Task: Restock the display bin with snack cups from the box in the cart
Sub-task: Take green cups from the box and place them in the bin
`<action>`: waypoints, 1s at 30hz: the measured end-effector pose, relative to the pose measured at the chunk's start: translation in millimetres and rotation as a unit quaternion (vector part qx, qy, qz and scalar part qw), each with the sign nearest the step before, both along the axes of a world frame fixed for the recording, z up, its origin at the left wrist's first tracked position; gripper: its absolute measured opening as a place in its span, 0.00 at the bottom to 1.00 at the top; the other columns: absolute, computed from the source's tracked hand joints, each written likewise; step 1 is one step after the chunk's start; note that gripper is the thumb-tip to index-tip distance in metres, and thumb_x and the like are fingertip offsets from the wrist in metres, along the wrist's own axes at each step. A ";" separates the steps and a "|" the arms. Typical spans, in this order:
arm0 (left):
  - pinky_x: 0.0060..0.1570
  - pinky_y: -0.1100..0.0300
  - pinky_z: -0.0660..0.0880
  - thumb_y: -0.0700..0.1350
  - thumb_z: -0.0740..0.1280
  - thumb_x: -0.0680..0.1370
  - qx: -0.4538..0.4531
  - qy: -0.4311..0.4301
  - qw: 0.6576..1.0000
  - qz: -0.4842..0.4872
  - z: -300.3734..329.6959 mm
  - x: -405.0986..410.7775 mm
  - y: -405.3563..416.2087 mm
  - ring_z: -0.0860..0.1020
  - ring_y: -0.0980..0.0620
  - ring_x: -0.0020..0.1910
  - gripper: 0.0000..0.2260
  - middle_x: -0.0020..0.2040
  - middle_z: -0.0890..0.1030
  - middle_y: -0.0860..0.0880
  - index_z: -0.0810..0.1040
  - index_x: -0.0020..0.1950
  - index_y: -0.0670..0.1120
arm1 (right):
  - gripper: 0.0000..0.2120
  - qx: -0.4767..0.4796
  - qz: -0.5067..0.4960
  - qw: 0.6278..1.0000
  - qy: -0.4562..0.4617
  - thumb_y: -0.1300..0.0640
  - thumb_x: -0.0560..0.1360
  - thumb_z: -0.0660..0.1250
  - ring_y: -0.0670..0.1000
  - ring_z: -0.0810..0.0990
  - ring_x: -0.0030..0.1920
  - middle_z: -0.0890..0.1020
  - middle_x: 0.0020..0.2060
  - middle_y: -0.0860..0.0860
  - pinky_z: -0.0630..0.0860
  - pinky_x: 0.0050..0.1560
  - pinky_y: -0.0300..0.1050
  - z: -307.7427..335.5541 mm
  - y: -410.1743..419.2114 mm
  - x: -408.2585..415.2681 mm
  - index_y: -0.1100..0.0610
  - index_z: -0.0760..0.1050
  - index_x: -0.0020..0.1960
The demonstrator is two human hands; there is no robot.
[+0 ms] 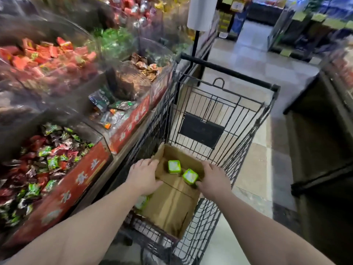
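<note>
An open cardboard box (172, 203) lies in the black wire cart (246, 131). Three green snack cups with white lids lie loose inside it: one cup (174, 166) near the far end, a second cup (190, 175) by the right wall, and a third cup (142, 202) partly hidden under my left wrist. My left hand (143, 175) grips the box's left wall, fingers outside and thumb inside. On the other side, my right hand (214, 180) holds the right wall, its thumb beside the second cup. The display bins (82, 180) with red fronts stand to the left of the cart.
The nearest bin holds green and red wrapped candies (47, 165); further bins hold red packs (44, 54) and brown sweets (145, 67) behind clear plastic guards. A dark shelf unit (324, 140) stands to the right. The tiled aisle floor (254, 60) runs ahead past a white pole sign (202, 12).
</note>
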State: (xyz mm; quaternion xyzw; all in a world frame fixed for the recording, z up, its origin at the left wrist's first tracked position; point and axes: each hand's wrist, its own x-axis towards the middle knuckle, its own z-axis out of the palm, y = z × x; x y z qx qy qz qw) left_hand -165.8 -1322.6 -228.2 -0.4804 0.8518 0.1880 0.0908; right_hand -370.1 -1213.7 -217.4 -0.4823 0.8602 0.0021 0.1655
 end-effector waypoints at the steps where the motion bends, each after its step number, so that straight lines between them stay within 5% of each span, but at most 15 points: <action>1: 0.73 0.48 0.58 0.63 0.65 0.72 0.008 0.003 1.000 0.002 -7.9 -6.5 -9.2 0.58 0.44 0.75 0.38 0.76 0.60 0.46 0.55 0.77 0.52 | 0.35 0.012 -0.005 1.000 -0.005 0.43 0.72 0.66 0.58 0.67 0.68 0.69 0.69 0.54 0.68 0.66 0.54 -11.0 -9.1 -5.9 0.48 0.55 0.75; 10: 0.73 0.51 0.57 0.64 0.64 0.72 0.061 -0.013 0.997 0.034 -93.4 -48.3 -52.3 0.58 0.46 0.74 0.38 0.75 0.61 0.49 0.54 0.77 0.53 | 0.34 0.106 -0.020 0.992 -0.067 0.50 0.73 0.65 0.59 0.69 0.65 0.70 0.63 0.55 0.70 0.62 0.51 -133.5 -73.4 -36.3 0.49 0.54 0.75; 22: 0.72 0.59 0.59 0.58 0.67 0.74 0.210 0.015 0.967 0.146 -220.0 -64.6 -59.6 0.60 0.50 0.74 0.35 0.74 0.63 0.51 0.53 0.76 0.56 | 0.44 0.112 -0.195 0.950 -0.215 0.53 0.68 0.73 0.59 0.67 0.70 0.58 0.73 0.55 0.64 0.69 0.50 -302.6 -129.9 -81.2 0.52 0.52 0.76; 27: 0.70 0.61 0.60 0.57 0.67 0.74 0.206 0.019 0.969 0.137 -226.8 -81.7 -61.7 0.62 0.50 0.72 0.34 0.71 0.65 0.51 0.54 0.76 0.56 | 0.31 0.114 -0.146 0.960 -0.211 0.54 0.67 0.73 0.58 0.71 0.65 0.68 0.63 0.56 0.69 0.65 0.49 -303.5 -129.5 -79.6 0.55 0.64 0.66; 30: 0.69 0.60 0.63 0.54 0.70 0.71 0.220 0.024 0.966 0.136 -220.1 -86.9 -70.2 0.64 0.50 0.72 0.40 0.73 0.63 0.51 0.50 0.77 0.58 | 0.33 0.090 -0.022 0.970 -0.225 0.53 0.67 0.73 0.56 0.72 0.62 0.67 0.61 0.53 0.69 0.65 0.48 -287.2 -127.2 -65.9 0.53 0.64 0.68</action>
